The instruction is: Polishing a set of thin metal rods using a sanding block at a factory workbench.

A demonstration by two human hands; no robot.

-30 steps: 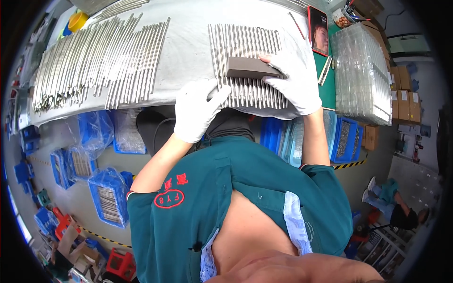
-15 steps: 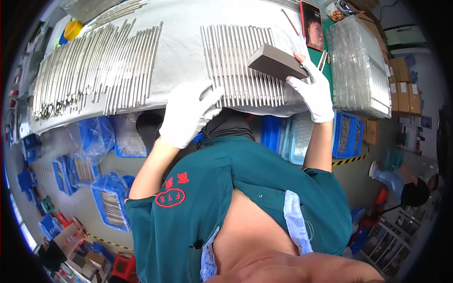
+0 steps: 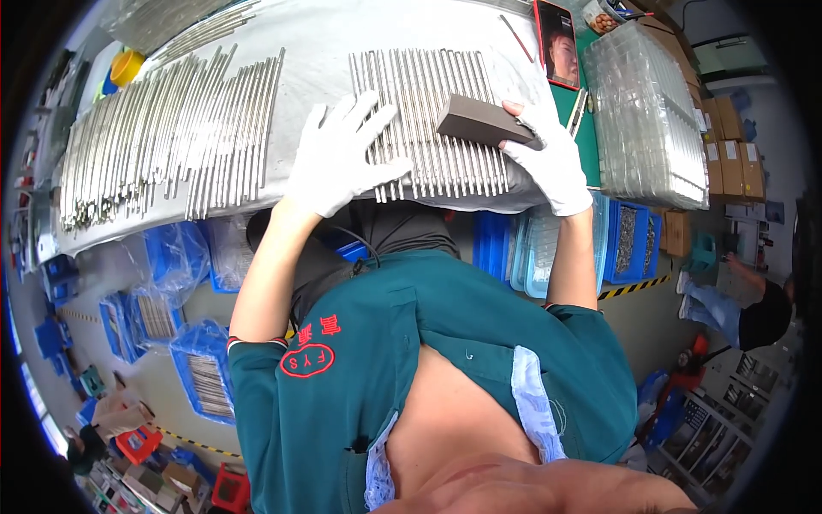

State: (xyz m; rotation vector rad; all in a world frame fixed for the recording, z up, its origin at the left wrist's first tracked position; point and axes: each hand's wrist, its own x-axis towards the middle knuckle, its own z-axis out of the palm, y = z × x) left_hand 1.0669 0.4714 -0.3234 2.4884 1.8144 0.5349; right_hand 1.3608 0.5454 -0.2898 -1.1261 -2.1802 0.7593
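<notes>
A row of slim metal rods (image 3: 419, 103) lies side by side on the pale-covered table in front of me. My right hand (image 3: 555, 163), in a white glove, grips one end of a dark grey-brown rectangular block (image 3: 481, 122). The block lies across the right part of the row; whether it presses on the rods I cannot tell. My left hand (image 3: 336, 158), gloved too, is spread with fingers apart at the row's left edge. Its thumb and fingertips reach over the leftmost rods. A larger batch of rods (image 3: 193, 128) lies further left, their near ends uneven.
A red-edged phone (image 3: 560, 51) lies at the far right, beside a stack of clear plastic trays (image 3: 648, 120). A yellow cup (image 3: 127, 67) stands at the far left. Blue bins (image 3: 632, 244) sit below the table edge. Another person (image 3: 753, 313) is off to the right.
My left hand has moved forward and its fingers have spread beside the row. The right hand and block have shifted slightly left. The person at the right has moved a little.
</notes>
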